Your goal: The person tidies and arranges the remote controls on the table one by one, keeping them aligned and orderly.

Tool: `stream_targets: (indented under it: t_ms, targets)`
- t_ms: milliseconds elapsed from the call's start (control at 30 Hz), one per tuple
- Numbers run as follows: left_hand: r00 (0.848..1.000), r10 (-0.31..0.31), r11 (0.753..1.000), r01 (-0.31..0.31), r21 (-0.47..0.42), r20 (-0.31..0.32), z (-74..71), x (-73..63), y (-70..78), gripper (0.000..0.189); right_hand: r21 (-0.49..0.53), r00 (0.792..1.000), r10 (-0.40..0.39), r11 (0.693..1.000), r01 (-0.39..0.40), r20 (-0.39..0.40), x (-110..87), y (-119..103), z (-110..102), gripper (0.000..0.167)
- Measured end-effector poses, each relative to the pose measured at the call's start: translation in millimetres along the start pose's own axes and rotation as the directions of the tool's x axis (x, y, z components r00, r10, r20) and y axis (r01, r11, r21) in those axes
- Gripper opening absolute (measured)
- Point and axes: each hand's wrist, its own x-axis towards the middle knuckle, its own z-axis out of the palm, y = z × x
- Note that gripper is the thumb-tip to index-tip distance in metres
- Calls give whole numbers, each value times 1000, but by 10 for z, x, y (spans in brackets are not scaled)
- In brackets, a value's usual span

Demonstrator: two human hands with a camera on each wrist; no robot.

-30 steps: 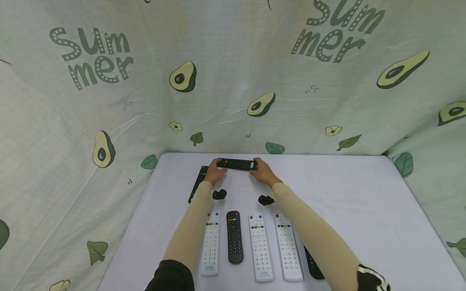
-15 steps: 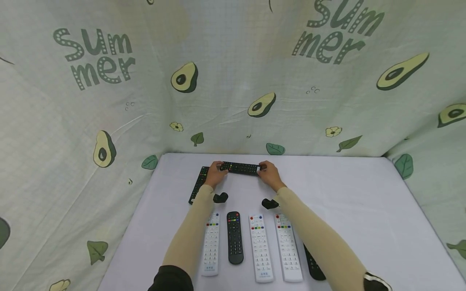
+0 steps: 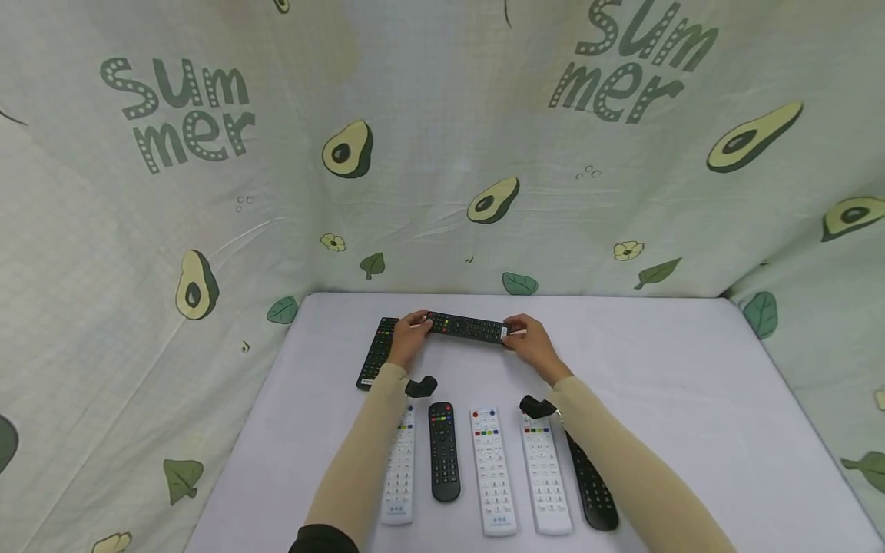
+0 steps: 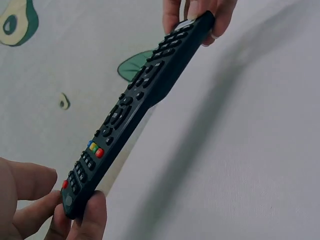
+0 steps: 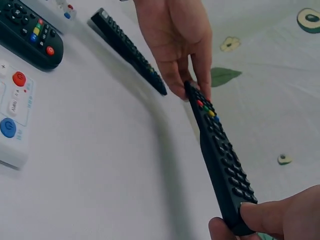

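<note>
A black remote control (image 3: 466, 328) with colored buttons is held sideways by both hands above the far part of the table, its shadow falling on the cloth. My left hand (image 3: 409, 336) pinches the end with the red button; fingers (image 4: 95, 215) and thumb close on it in the left wrist view. At the other end, by a white sticker, my right hand (image 3: 531, 346) pinches it, with the thumb (image 5: 265, 215) on its side in the right wrist view. Another black remote control (image 3: 378, 353) lies at a slant just left of my left hand, partly covered by it.
Nearer on the white table (image 3: 657, 384) lies a row: a white remote (image 3: 399, 476) partly under the left sleeve, a black remote (image 3: 444, 453), two white remotes (image 3: 493, 476) and a black remote (image 3: 591, 488) beside the right forearm. Avocado-print cloth (image 3: 415, 253) rises behind the table.
Both hands keep hold of the remote control while it shifts right and slightly nearer, its right end dipping lower. The right forearm swings right, uncovering more of the black remote beside it.
</note>
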Motion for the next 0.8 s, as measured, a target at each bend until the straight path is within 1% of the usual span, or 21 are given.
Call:
stream_targets:
  t_ms: [133,233,367,533,633,800]
  targets:
    - [1000,-2,998,3,-64,21,53,-104,53,34,23,1000,2,1000,-3,14,-154,10,-114,39]
    - [999,-6,994,10,-108,40,97,-182,83,31,27,1000,4,1000,-4,9,-274,12,-194,39]
    - [998,17,991,-8,-133,67,153,-264,70,29,15,1000,13,1000,-13,-1,-427,31,-287,40]
    - [995,34,992,-22,-125,96,223,-376,38,25,-5,1000,17,1000,-17,-14,-622,77,-390,41]
    - [991,39,993,-24,-119,125,269,-466,42,25,-20,1000,15,1000,-16,-21,-757,96,-456,42]
    - [981,69,991,-47,-122,182,364,-596,29,24,-31,999,39,999,-40,-23,-978,146,-569,43]
